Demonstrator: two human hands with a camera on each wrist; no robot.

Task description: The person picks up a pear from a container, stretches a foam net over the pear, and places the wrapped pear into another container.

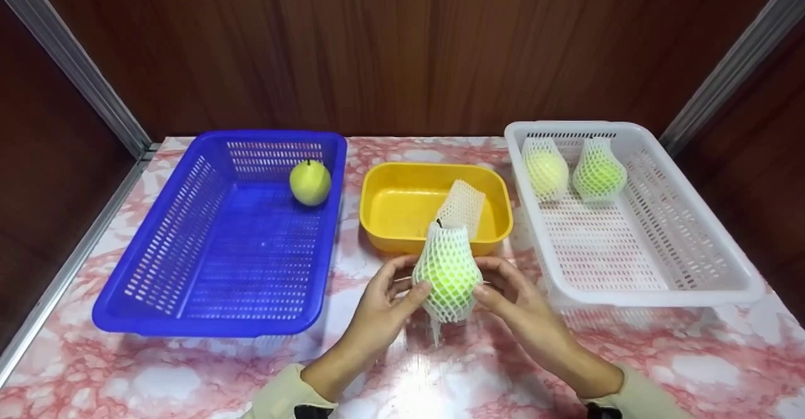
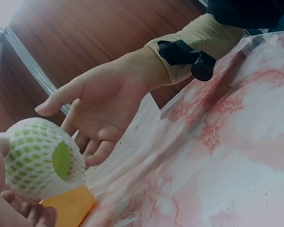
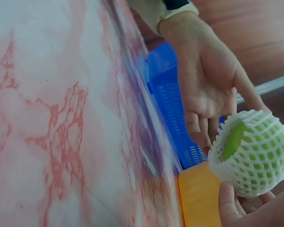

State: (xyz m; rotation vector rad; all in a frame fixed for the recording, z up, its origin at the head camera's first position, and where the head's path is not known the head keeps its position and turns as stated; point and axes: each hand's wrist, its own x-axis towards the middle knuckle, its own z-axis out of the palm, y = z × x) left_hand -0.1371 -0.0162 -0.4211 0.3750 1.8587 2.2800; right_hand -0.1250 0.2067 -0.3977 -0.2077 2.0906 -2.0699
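Note:
A green pear in a white foam net (image 1: 448,274) is held upright above the table at the front middle, its dark stem poking out at the top. From the left, my left hand (image 1: 383,302) holds the netted pear with thumb and fingers curved at its side. My right hand (image 1: 528,312) does likewise from the right, thumb toward the front. In the left wrist view, the net (image 2: 31,165) leaves a round patch of green skin bare at the pear's bottom. The right wrist view shows that same opening, with the net (image 3: 262,156) stretched snugly round the fruit.
A yellow basin (image 1: 396,208) with an unused foam net (image 1: 465,202) inside stands just behind the hands. To the left, a blue basket (image 1: 258,243) holds one bare pear (image 1: 310,183). A white basket (image 1: 604,255) at the right contains two netted pears (image 1: 599,173).

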